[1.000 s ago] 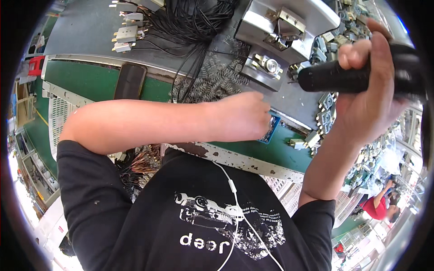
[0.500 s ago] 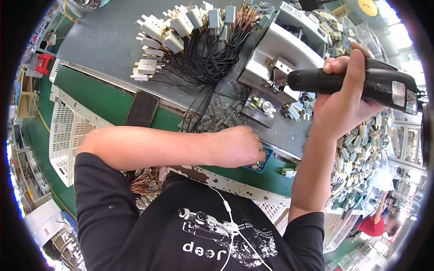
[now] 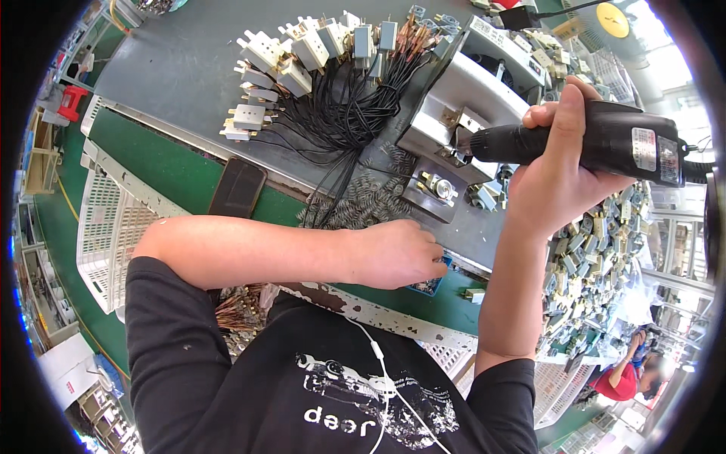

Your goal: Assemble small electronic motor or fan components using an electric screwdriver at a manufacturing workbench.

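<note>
My right hand [image 3: 556,170] is wrapped round a black electric screwdriver [image 3: 624,144], thumb along its body. The screwdriver lies nearly level, its nose pointing left at a small opening in the silver metal fixture [image 3: 442,106]. Whether the bit touches anything there cannot be made out. My left hand [image 3: 397,256] hangs over a small blue tray [image 3: 426,287] of tiny metal parts, fingers curled down and together. Its fingertips are hidden, so what they hold does not show. Between the hands, a plug part with a round metal piece [image 3: 436,185] sits on the fixture's lower block.
Black cables [image 3: 344,110] with white and grey plug housings lie on the grey bench [image 3: 174,68]. Loose springs [image 3: 363,200] are heaped before the fixture. Many housings [image 3: 590,265] pile up at right. A dark phone-like slab [image 3: 238,188] rests near the bench edge. Another person [image 3: 616,382] is far right.
My right hand and the screwdriver have shifted slightly left and down. My left hand has moved a little right and lower, covering more of the blue tray. The view has shifted slightly.
</note>
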Motion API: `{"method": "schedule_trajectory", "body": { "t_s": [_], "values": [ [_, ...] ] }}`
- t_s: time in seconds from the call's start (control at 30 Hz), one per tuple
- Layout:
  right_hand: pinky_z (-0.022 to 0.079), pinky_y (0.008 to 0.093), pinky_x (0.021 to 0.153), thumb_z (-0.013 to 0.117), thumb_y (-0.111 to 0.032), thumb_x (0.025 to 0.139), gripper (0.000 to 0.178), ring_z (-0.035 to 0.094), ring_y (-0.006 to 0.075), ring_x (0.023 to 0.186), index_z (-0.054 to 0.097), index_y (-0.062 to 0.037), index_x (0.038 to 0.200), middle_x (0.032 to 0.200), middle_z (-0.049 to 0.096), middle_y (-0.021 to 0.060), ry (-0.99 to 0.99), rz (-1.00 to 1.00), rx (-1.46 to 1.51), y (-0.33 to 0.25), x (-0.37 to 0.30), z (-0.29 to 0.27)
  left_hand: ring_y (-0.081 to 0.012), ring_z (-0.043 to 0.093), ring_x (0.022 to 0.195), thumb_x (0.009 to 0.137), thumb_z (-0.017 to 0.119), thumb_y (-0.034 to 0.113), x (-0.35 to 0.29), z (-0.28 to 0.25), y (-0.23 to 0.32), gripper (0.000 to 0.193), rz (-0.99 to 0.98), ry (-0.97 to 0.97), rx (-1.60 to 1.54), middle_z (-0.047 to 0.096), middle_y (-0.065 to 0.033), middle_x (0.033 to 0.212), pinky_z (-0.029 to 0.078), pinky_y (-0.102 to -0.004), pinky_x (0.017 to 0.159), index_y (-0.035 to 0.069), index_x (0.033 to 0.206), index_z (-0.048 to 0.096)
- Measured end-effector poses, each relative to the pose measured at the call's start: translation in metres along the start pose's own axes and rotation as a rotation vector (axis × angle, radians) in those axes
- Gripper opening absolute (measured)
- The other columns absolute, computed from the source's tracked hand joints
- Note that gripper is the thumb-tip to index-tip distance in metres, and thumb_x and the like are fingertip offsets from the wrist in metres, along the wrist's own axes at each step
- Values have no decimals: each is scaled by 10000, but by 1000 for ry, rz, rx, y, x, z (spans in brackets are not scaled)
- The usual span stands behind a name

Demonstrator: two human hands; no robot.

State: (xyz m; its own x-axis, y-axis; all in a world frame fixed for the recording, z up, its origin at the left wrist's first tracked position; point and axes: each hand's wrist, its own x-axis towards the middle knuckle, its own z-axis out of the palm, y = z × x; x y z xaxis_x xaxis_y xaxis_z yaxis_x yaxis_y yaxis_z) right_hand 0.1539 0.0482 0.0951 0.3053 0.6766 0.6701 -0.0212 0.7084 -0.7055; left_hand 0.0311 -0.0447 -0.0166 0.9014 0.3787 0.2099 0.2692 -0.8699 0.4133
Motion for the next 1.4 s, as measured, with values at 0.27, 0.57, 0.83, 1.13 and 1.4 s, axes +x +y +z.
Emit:
{"method": "schedule_trajectory", "body": {
  "t_s": [0.27,0.57,0.83,1.13,1.4],
  "values": [
    [587,294,564,692,50,914,598,649,141,634,277,-8,1341,1009,717,193,-31,-52,-11,0,-6,14,-229,656,927,817,635,159,0,-2,-1,234,0,-10,-57,624,-40,907,519,-378,777,74,1035,637],
    [560,319,581,656,80,913,601,629,150,639,327,-64,1395,1043,692,196,-435,145,88,9,29,-10,-240,674,927,809,631,138,-2,-11,-2,245,-8,-20,-53,643,-52,917,522,-376,789,65,1042,644],
    [552,265,557,675,65,913,523,647,134,632,302,0,1273,1001,720,186,-210,13,-78,0,2,9,-244,667,856,803,627,128,-4,-34,-2,200,-83,47,12,630,-50,867,519,-376,773,82,995,662],
    [530,292,574,685,34,919,143,624,150,586,588,68,1018,897,706,184,-262,101,99,-25,0,-11,-232,669,823,821,747,180,-6,-56,-50,118,-272,394,142,650,-28,782,487,-387,730,123,831,644],
    [533,271,582,668,55,925,170,637,138,601,606,79,1082,896,710,159,-301,73,63,-28,-8,-29,-206,625,876,816,765,193,-4,-35,-60,139,-216,448,117,644,9,871,479,-358,765,129,862,650]
  ]
}}
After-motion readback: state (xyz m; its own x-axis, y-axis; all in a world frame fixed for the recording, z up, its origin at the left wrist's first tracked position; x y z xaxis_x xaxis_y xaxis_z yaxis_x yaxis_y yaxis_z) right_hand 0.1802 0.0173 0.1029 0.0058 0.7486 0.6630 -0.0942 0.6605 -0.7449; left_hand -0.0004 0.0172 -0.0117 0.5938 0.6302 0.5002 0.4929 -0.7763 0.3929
